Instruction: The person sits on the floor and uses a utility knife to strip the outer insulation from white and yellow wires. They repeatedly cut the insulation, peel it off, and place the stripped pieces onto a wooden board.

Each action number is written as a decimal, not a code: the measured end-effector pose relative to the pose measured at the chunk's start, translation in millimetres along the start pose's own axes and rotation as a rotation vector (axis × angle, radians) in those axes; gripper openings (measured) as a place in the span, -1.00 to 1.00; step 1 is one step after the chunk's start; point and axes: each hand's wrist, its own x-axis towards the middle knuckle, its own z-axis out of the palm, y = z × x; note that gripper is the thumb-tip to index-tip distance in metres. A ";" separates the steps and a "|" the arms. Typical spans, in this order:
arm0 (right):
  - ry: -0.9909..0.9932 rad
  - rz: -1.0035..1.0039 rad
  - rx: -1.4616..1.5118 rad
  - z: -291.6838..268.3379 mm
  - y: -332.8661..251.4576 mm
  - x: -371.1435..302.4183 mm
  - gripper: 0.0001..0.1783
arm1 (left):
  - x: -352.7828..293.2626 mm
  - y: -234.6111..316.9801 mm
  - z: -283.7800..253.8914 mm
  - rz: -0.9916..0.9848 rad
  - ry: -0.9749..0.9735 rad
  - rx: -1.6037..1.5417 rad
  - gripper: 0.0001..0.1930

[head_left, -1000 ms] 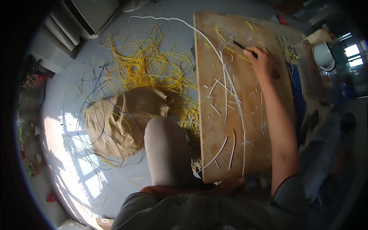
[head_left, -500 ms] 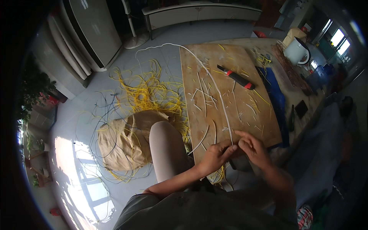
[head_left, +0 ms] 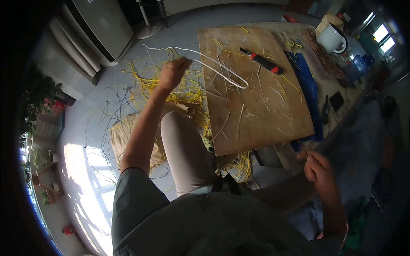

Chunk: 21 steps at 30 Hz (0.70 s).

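Note:
My left hand [head_left: 172, 74] is raised over the floor left of the wooden board, closed on a white cable [head_left: 222, 68]. From it the cable runs over the board, bends back in a narrow loop and trails off to the far left. Near the board's right front corner, my right hand [head_left: 317, 167] is closed with curled fingers; whatever it may hold is too small to make out. A red-and-black utility knife [head_left: 265, 63] lies on the board [head_left: 260, 132] among white and yellow scraps [head_left: 240, 115].
Tangled yellow wires [head_left: 188, 94] and a brown sack [head_left: 121, 136] lie on the floor at left. Blue cloth [head_left: 305, 91] sits under the board's right side. A white kettle-like jug [head_left: 332, 39] and a bundle of reddish-brown strands [head_left: 322, 53] stand farther right.
My hands have parted from the board's near edge. The left swung forward and left with the cable, which now doubles back; the right moved right. The view has shifted slightly.

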 end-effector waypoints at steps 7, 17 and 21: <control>0.085 0.019 -0.011 16.1 8.8 -8.6 -0.70 | -35.8 99.2 3.7 -0.430 -0.527 -0.711 -0.54; 0.046 0.136 0.048 29.0 23.4 -57.9 -0.70 | -49.9 144.5 53.3 -0.401 -0.680 -2.178 -0.38; -0.052 0.242 0.115 24.7 39.5 -73.9 -0.69 | -58.7 158.5 58.7 -0.477 -0.698 -1.858 -0.74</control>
